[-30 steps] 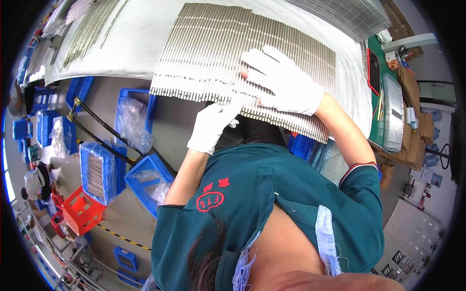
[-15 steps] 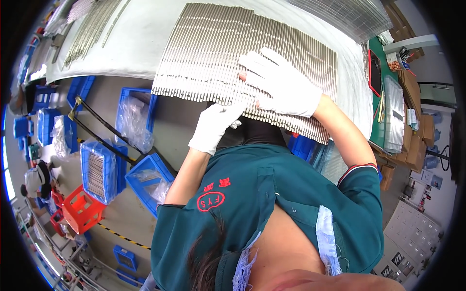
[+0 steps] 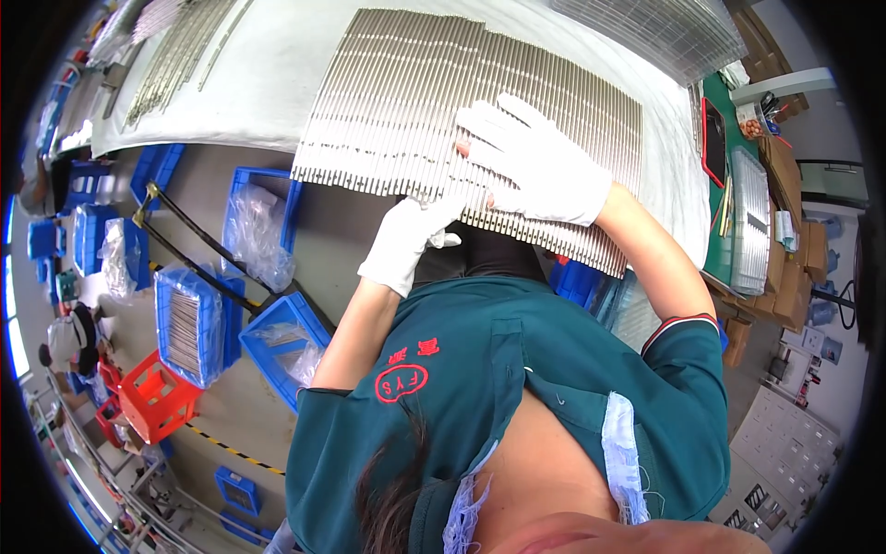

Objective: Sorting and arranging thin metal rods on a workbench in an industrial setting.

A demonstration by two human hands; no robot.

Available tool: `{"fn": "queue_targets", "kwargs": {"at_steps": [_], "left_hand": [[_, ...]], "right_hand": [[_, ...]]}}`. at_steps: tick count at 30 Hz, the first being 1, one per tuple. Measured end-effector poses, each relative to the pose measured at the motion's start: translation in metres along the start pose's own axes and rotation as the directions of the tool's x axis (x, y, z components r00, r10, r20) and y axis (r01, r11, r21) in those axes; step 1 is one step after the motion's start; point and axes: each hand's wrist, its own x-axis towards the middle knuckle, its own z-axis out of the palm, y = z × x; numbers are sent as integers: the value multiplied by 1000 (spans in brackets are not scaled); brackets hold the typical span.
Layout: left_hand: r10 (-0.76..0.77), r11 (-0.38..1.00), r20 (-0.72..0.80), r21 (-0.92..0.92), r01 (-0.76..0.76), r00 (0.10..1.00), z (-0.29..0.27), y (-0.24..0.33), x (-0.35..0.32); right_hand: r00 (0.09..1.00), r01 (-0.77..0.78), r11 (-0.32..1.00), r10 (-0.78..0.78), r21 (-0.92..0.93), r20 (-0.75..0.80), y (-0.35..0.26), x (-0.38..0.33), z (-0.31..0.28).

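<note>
A wide row of thin silver metal rods (image 3: 397, 102) lies side by side on the white-covered table (image 3: 268, 74). My right hand (image 3: 540, 166), in a white glove with bare fingertips showing, rests spread and flat across the rods right of the middle. At the row's near edge is my left hand (image 3: 406, 240), also gloved in white. Its fingers are bent together against the rod ends, and whether a rod is pinched between them is hidden.
More loose rods (image 3: 175, 74) lie at the table's far left. Stacked clear trays (image 3: 660, 32) stand at the far right, near a red-edged tablet (image 3: 713, 138). Blue crates (image 3: 189, 323) and a red stool (image 3: 157, 397) are on the floor at left.
My left fingers have shifted slightly at the rod ends, the lower ones opening a little. My right hand stays spread on the rods, almost unmoved.
</note>
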Motion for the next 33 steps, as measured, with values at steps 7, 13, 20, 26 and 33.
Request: {"fn": "queue_targets", "kwargs": {"at_steps": [7,13,20,26,33], "left_hand": [[1,1000,2,-18,-1,1000,8,11,-7],[55,984,6,167,-55,998,-2,4,-5],[52,963,43,264,-61,998,4,3,-4],[13,984,66,179,-25,998,10,4,-5],[8,992,108,124,-21,994,7,5,-6]], "right_hand": [[1000,3,1000,-3,4,-21,1,-1,3],[1000,-3,1000,3,20,-24,1,-1,3],[1000,-8,1000,8,9,-13,-1,-1,1],[1000,-10,1000,10,8,-26,0,-2,3],[999,4,1000,-4,10,-42,0,0,4]]}}
